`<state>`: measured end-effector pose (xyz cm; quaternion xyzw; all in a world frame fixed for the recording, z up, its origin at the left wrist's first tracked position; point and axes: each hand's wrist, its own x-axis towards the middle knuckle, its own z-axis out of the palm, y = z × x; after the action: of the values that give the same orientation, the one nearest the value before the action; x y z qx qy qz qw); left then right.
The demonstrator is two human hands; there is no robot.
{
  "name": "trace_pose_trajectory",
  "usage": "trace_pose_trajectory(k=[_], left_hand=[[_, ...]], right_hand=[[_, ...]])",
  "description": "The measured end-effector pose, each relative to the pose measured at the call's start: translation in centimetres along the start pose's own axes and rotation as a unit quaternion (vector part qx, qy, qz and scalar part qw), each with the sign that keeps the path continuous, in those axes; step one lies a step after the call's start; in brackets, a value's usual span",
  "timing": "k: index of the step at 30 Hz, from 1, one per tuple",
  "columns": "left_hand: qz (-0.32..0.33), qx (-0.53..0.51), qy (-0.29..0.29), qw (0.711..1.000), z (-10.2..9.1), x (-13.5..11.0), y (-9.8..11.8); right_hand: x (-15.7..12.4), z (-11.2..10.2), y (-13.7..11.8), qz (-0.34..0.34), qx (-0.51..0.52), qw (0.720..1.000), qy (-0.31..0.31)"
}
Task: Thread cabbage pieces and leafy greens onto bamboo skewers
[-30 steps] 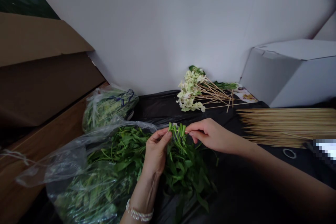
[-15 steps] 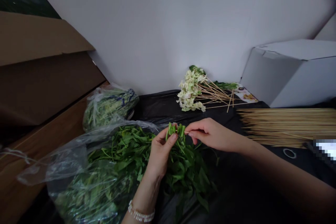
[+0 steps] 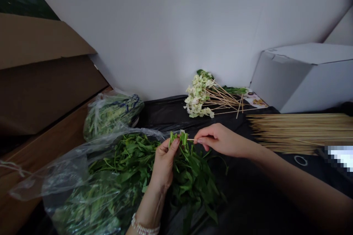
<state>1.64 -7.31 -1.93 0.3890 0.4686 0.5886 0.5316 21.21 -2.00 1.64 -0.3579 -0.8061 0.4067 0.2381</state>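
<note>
My left hand (image 3: 164, 162) is closed round the stems of a small bunch of leafy greens (image 3: 193, 176), whose leaves hang down over the black sheet (image 3: 256, 198). My right hand (image 3: 220, 140) pinches a thin bamboo skewer (image 3: 191, 139) with its tip at the cut stem ends. A beaded bracelet (image 3: 145, 228) is on my left wrist.
An open clear bag of greens (image 3: 93, 183) lies at the left, a tied bag of greens (image 3: 111, 114) behind it. Finished skewers with pale vegetables (image 3: 205, 97) lie by the wall. A pile of bare skewers (image 3: 300, 132), a white box (image 3: 306, 77) and a brown carton (image 3: 41, 77) stand around.
My left hand has shifted the bunch slightly left, and more of the skewer's tip shows between the stems and my right fingers. The camera has moved a little.
</note>
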Motion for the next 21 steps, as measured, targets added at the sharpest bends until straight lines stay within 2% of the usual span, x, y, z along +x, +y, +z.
trace_pose_trajectory(k=[3,6,8,12,14,17,21], left_hand=[[0.036,0.032,-0.042,0.998,0.5,-0.3,-0.2],[0.040,0.070,-0.077,0.994,0.5,-0.5,0.0],[0.036,0.034,-0.053,0.997,0.2,-0.3,0.3],[0.050,-0.097,0.039,0.993,-0.8,0.5,1.1],[0.054,-0.141,0.055,0.987,-1.1,0.8,1.4],[0.064,-0.145,0.051,0.986,-1.0,0.7,1.3],[0.087,-0.074,0.019,0.993,-0.4,-0.2,0.8]], right_hand=[[0.0,0.0,-0.3,-0.005,0.030,0.999,-0.012],[-0.2,-0.6,-0.5,-0.001,0.052,0.998,-0.041],[-0.4,-1.7,-0.6,0.010,0.044,0.998,-0.054],[-1.0,-4.3,-0.3,0.020,-0.012,0.995,-0.093],[-1.2,-5.2,0.0,0.011,-0.066,0.993,-0.101],[-1.1,-5.5,0.8,-0.008,-0.187,0.981,-0.058],[-0.5,-4.8,2.2,-0.017,-0.304,0.952,0.027]])
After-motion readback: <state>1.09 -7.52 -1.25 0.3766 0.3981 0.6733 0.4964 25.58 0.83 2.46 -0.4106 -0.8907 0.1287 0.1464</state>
